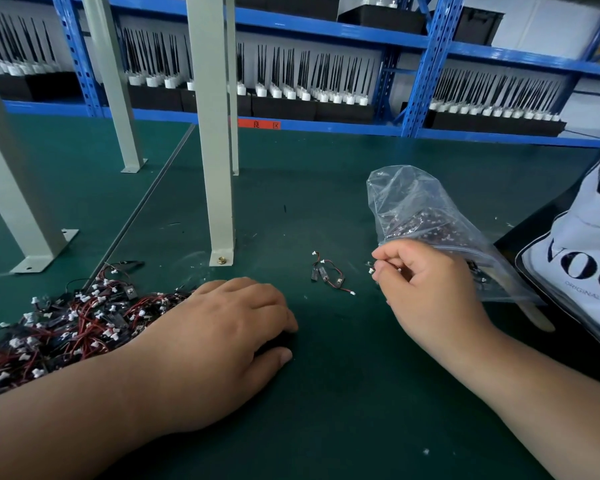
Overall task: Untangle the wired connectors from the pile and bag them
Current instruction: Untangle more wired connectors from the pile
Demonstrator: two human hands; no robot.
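Near left: blocked by the connector pile (66, 323).
Near centre: open across the green mat (326, 393), apart from a few loose connectors (329, 275).
Far centre: barred by a grey post (215, 150); gaps either side.
Right: closed off by the plastic bag (430, 223) and white tote (586, 265).

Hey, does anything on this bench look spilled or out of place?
A small clump of connectors lies alone on the mat, apart from the pile at left and outside the bag. Nothing else stands out.
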